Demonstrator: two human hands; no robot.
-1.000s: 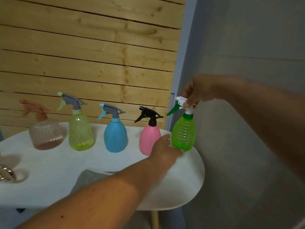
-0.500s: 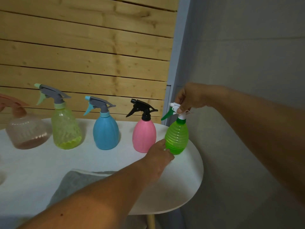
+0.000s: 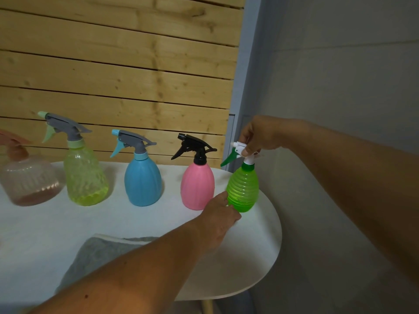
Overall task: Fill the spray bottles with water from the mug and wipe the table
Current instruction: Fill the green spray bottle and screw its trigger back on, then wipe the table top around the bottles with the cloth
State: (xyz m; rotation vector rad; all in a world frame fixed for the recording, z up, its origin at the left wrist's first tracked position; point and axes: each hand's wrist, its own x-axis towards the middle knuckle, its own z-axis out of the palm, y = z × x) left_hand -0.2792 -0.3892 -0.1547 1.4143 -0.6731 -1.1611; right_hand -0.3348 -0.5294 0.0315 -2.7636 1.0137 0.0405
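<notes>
Unscrewing comes first, by the look of it: your right hand [image 3: 256, 137] pinches the white spray head [image 3: 243, 151] of the green bottle [image 3: 243, 189], which stands near the table's [image 3: 260, 245] right edge. Your left hand [image 3: 218, 214] steadies its base; whether it grips, you cannot tell. Next, twist gently.

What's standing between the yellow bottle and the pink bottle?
The blue bottle stands between the yellow bottle and the pink bottle in the head view, apart from both.
</notes>
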